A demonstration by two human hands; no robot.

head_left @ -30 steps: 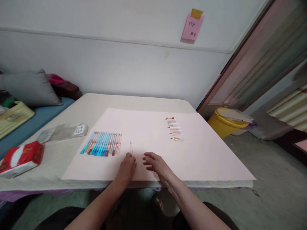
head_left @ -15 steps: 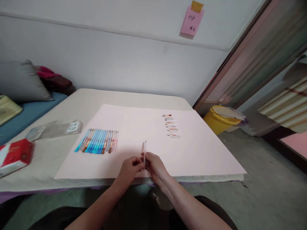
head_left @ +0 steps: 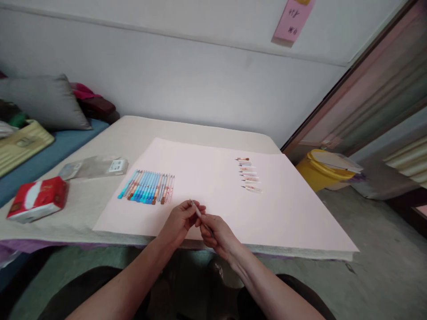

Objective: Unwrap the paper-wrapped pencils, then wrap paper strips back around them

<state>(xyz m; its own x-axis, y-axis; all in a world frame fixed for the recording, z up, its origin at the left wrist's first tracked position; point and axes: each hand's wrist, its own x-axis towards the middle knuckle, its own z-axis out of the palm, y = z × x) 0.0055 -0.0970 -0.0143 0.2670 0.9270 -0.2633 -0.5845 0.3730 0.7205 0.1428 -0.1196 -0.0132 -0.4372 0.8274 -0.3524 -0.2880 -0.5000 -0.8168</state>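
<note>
A slim pale pen (head_left: 197, 210) slants between my hands over the front part of the pink sheet (head_left: 207, 173). My left hand (head_left: 180, 220) pinches it near its upper tip. Wrapped around the lower part is my right hand (head_left: 218, 232), whose fingers hide some of the barrel. To the left lies a neat row of several pens (head_left: 147, 186), side by side, in blue, brown, grey and pinkish tones. Over on the right, several pens or pen parts (head_left: 249, 174) with dark tips pointing left form a column.
A clear plastic wrapper (head_left: 95, 168) and a red tissue pack (head_left: 38, 198) lie on the table's left side. Past the right edge stands a yellow bin (head_left: 315, 171). A white wall (head_left: 187, 80) carrying a pink note (head_left: 293, 20) rises behind the table.
The pen went from upright to slanting, its upper tip now toward the left. My left hand has moved up to that tip. The whole view has shifted slightly.
</note>
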